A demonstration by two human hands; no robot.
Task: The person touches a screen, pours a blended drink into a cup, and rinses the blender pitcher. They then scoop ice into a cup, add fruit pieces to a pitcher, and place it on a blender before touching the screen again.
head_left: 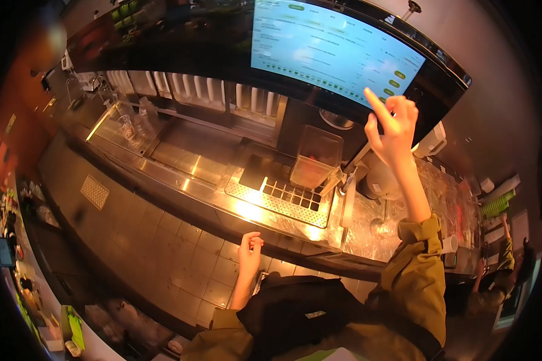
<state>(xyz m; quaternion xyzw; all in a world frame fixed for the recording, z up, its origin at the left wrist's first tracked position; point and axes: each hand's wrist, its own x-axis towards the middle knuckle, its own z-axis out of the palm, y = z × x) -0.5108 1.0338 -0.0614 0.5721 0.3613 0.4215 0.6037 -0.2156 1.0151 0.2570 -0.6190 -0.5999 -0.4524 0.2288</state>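
Note:
A lit touchscreen [331,45] hangs above the steel counter. My right hand [394,126] is raised at its lower edge, index finger stretched toward the screen and the other fingers loosely bent, holding nothing visible. Whether the fingertip touches the glass cannot be made out. Low in front of my body, my left hand [250,249] has curled fingers and is nearest the counter's front edge; nothing shows in it. Below the screen, a clear square container [316,156] stands beside a black grid [292,194] set in a perforated metal tray [253,198].
Clear cups [126,127] stand at the counter's left end. White upright dispensers [193,86] line the back. A white cup [450,243] is by my right sleeve. Another person [494,280] is at the far right. Tiled floor [186,259] lies below the counter.

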